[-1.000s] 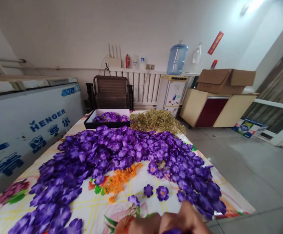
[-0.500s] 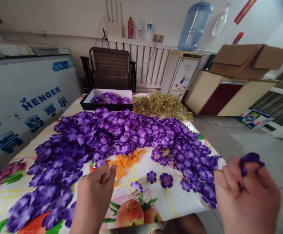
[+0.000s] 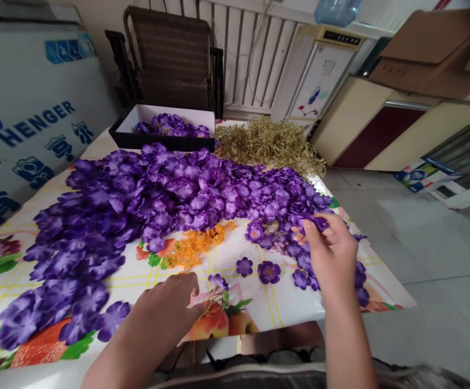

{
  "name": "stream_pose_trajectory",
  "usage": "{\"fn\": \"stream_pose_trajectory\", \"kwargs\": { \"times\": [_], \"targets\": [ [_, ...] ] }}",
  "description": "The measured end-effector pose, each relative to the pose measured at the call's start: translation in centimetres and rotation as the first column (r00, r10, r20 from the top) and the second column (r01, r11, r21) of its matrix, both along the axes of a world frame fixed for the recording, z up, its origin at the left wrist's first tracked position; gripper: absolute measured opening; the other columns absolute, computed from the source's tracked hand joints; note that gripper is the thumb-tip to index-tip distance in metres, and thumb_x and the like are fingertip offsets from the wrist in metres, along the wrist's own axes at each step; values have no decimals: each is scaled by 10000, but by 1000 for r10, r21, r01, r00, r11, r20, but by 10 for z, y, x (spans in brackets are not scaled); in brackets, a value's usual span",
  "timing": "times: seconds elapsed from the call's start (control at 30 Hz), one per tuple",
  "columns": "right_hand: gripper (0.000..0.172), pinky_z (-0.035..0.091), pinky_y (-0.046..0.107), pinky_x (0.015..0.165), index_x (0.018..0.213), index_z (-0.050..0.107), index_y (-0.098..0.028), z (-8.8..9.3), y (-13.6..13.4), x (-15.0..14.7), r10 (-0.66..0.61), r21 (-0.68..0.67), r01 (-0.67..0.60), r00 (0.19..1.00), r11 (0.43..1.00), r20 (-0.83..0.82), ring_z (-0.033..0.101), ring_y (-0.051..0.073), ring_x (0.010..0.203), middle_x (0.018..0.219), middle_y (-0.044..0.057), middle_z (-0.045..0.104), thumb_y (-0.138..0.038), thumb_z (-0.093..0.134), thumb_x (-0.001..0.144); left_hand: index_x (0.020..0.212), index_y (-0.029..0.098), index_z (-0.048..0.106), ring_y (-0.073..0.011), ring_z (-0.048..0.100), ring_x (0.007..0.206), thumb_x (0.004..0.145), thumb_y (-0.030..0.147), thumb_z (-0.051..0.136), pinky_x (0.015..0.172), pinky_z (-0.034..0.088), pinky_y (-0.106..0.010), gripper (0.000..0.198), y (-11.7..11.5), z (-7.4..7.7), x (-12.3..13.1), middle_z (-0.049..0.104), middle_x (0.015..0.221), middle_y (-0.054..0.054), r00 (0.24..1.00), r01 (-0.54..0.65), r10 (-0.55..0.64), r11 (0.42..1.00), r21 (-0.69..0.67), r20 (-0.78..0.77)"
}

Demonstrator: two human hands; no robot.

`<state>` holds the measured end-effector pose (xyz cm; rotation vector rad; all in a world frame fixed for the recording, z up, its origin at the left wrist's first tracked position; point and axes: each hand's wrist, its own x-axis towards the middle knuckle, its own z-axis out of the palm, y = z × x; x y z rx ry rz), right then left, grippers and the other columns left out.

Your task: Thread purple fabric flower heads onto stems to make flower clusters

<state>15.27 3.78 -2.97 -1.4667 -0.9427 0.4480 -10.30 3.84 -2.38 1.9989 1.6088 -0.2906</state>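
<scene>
My right hand is over the right end of the flower pile and pinches a purple fabric flower between thumb and fingers. Near the table's front edge is my left hand, its thumb and forefinger apart and nothing visible between them. Just beyond those fingertips lie thin pale stems and a small purple flower. Two more loose flowers, one a small bloom and one a layered bloom, rest between my hands. Orange stamens form a small heap in the middle.
A wide heap of purple petals curves across the patterned tablecloth. Behind it stand a black-sided box with purple flowers inside and a bundle of greenish stems. A folding chair is at the far side.
My left hand has lowered toward the stems, and its closed fingers have parted. My right hand has come inward over the pile, still holding the purple flower. The view has tilted down.
</scene>
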Motion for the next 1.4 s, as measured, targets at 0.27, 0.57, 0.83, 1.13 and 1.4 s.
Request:
{"fn": "stream_pose_trajectory", "kwargs": {
  "times": [0.27,0.57,0.83,1.13,1.4],
  "targets": [
    [143,542,268,495,833,602,-209,6,-7,-14,111,-14,-114,987,993,-116,661,167,504,617,-14,688,-297,701,777,789,168,636,-294,619,819,827,225,454,698,401,-383,194,0,-22,15,648,879,-119,984,24,-32,999,48,174],
    [141,606,339,620,870,638,-207,17,-27,-29,480,159,-467,729,870,-488,718,187,630,748,9,752,-243,737,776,783,182,569,-153,564,680,822,198,441,616,431,-247,135,-7,2,16,602,717,-13,758,-97,41,994,51,651],
    [40,528,259,535,858,611,-223,36,-49,-45,771,298,-822,241,486,-590,701,151,568,725,23,758,-208,647,866,841,187,583,-123,549,642,733,122,590,590,454,-218,126,-17,10,19,614,741,8,283,-199,242,961,-190,928],
    [110,462,288,784,834,653,-218,31,-33,-54,831,176,-846,418,503,-368,604,153,858,942,25,630,-323,652,869,841,167,609,-147,556,719,757,141,615,679,459,-246,88,-18,8,20,601,772,-10,314,-161,233,968,-190,920],
    [167,446,322,842,823,620,-227,27,-27,-52,843,99,-883,398,460,-362,606,178,915,1045,48,649,-386,635,870,623,172,510,-98,387,534,740,291,620,494,322,-213,200,-12,5,20,448,581,34,412,-312,298,934,-174,861]
  ]
}}
